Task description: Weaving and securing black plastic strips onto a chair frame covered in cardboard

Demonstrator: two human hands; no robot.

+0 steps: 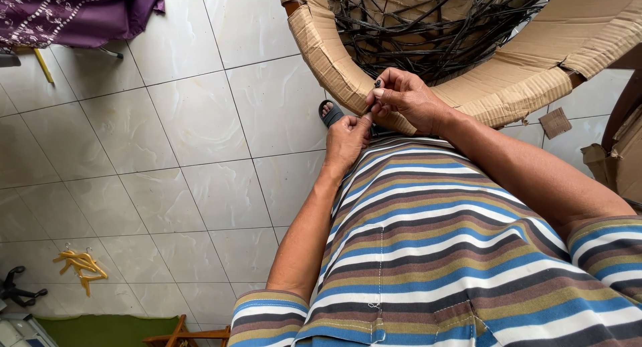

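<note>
Underfoot, pale marble-look floor tiles (167,133); purple cloth (73,13) far-left corner

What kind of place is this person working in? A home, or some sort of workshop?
Probably a room in a home used for piecework. The floor is pale marbled tile, a big cardboard box holds tangled dark rods or wires, and yellow hangers and purple cloth lie about.
</note>
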